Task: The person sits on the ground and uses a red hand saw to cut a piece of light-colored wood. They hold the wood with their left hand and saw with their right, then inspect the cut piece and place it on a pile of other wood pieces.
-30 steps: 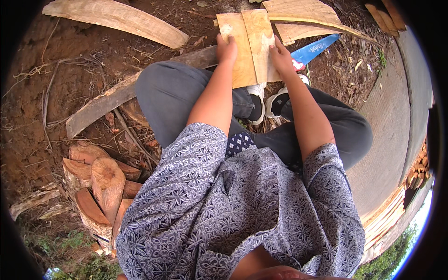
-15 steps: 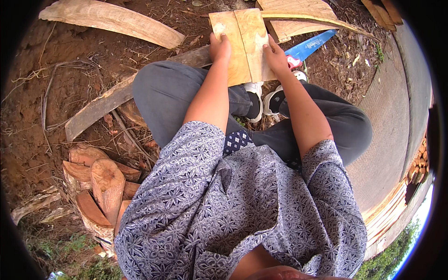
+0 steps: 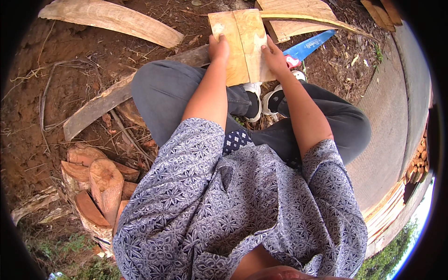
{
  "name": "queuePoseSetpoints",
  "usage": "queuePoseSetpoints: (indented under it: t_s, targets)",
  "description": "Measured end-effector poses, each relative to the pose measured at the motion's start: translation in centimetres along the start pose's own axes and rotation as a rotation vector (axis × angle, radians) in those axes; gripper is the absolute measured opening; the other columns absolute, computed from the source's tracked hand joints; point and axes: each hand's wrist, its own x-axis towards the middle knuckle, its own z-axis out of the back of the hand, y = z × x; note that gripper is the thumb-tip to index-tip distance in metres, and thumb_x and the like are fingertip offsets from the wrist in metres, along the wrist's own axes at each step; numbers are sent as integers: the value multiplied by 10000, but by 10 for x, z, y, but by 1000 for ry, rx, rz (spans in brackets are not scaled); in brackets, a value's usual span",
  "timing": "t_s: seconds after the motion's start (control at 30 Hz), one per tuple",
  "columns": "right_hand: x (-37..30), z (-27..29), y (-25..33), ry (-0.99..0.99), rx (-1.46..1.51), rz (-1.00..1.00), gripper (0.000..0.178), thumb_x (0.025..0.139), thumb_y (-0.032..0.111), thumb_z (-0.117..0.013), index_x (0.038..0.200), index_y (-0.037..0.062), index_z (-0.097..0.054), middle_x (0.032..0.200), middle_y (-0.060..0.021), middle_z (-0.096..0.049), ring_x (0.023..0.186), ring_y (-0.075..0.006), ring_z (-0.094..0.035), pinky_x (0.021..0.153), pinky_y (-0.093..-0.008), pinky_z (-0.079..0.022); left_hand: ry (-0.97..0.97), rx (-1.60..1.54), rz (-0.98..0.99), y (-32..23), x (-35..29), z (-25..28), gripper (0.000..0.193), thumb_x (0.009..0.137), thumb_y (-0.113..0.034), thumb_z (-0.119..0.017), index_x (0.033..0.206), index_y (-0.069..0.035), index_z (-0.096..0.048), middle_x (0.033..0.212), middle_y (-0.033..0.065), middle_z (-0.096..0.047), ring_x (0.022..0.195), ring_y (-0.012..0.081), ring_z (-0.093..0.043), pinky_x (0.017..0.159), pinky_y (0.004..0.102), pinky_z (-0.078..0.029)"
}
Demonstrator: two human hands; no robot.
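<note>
Two wooden boards point(image 3: 232, 53), held side by side.
Left hand point(image 3: 218, 48) grips the left edge, right hand point(image 3: 274, 57) the right; boards partly cover the shoes point(image 3: 255, 87) (overlap: can't tell). Blue-bladed saw point(image 3: 309, 44) near right hand.

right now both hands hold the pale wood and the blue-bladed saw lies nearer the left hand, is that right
Wrong side: the head view shows the blue-bladed saw nearer the right hand, not the left hand. Both hold the pale wood.
</note>
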Motion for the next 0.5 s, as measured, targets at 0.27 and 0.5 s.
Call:
queuePoseSetpoints:
  t_s: [0.27,0.5]
  targets:
    - [-3,0,10,59,-18,-14,607,1066,141,-540,1632,94,-326,1520,-83,-540,1319,-151,-532,1112,-302,-394,88,-190,90,3,4,2,459,1027,-316,-543,1361,0,-537,1326,183,-628,1217,307,-593,1025,425,-449]
    - [2,2,2,68,51,-27,655,1013,266,-612,1612,164,-371,1508,-181,-564,1396,-264,-534,1140,-361,-392,110,-228,82,-1,3,4,494,1009,-317,-558,1353,36,-534,1332,185,-620,1214,298,-588,1032,415,-443]
